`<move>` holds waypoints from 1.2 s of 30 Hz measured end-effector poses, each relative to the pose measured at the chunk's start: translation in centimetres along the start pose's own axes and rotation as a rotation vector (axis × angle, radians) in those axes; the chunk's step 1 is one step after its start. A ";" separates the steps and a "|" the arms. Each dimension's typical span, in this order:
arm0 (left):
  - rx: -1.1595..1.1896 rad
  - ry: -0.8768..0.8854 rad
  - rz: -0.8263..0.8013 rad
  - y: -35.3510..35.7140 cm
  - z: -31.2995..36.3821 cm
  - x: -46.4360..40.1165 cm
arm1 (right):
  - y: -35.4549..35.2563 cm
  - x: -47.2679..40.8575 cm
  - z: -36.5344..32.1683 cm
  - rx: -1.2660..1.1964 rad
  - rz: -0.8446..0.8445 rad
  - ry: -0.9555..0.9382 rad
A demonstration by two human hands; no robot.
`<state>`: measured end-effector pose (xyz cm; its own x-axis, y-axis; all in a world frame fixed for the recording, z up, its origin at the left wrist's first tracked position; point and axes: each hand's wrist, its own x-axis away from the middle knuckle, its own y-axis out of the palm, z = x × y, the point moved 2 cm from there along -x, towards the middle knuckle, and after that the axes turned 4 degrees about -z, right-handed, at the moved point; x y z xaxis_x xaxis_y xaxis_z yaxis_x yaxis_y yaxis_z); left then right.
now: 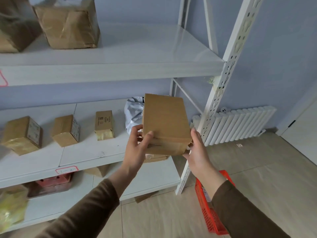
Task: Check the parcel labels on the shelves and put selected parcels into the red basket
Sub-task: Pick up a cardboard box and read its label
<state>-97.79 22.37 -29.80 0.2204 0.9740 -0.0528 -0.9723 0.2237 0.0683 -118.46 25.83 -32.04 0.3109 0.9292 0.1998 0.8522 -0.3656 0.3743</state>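
I hold a brown cardboard parcel point(164, 121) in the air in front of the middle shelf point(89, 158). My left hand point(139, 146) grips its near left corner, thumb on the top face. My right hand point(197, 148) holds the near right corner, where the cardboard is torn. The parcel's plain top face is toward me; a label shows partly on the near side face. The red basket point(211, 215) stands on the floor below my right forearm, partly hidden by it. Three small brown parcels point(66, 130) sit on the middle shelf to the left.
A grey plastic mailer bag point(133, 112) lies behind the held parcel. Two large taped boxes point(68, 23) stand on the top shelf. The white shelf post point(221, 86) rises right of the parcel. A white radiator point(240, 124) lines the wall. More parcels lie on the bottom shelf.
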 end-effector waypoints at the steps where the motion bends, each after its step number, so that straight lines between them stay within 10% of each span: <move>1: -0.081 0.106 -0.003 0.1 0.3 0.7 | -0.2 0.2 0.6 -0.081 -0.031 0.028; 6: -0.600 0.451 0.012 1.5 0.6 4.0 | -0.1 1.0 2.4 -0.266 -0.052 0.094; 9: -0.524 0.487 -0.031 2.0 0.3 5.0 | -0.7 1.3 2.4 -0.178 -0.056 0.042; 14: -0.083 0.180 -0.042 0.8 -0.7 3.6 | -2.1 2.5 0.4 0.244 -0.070 -0.211; 23: -0.119 0.127 -0.096 3.0 -2.6 3.1 | -4.5 2.9 -1.6 0.676 -0.074 -0.445; 29: 0.448 -0.210 0.105 2.9 -3.6 -1.7 | -3.6 3.9 -4.5 1.071 -0.080 -0.990; 36: 0.497 -0.374 0.119 3.7 -7.0 -3.8 | -3.8 3.1 -4.0 0.907 -0.241 -0.771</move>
<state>-102.76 19.23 -36.29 0.2129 0.9198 0.3296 -0.8589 0.0154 0.5119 -122.39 29.86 -29.18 0.0092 0.8693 -0.4942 0.8119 -0.2950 -0.5037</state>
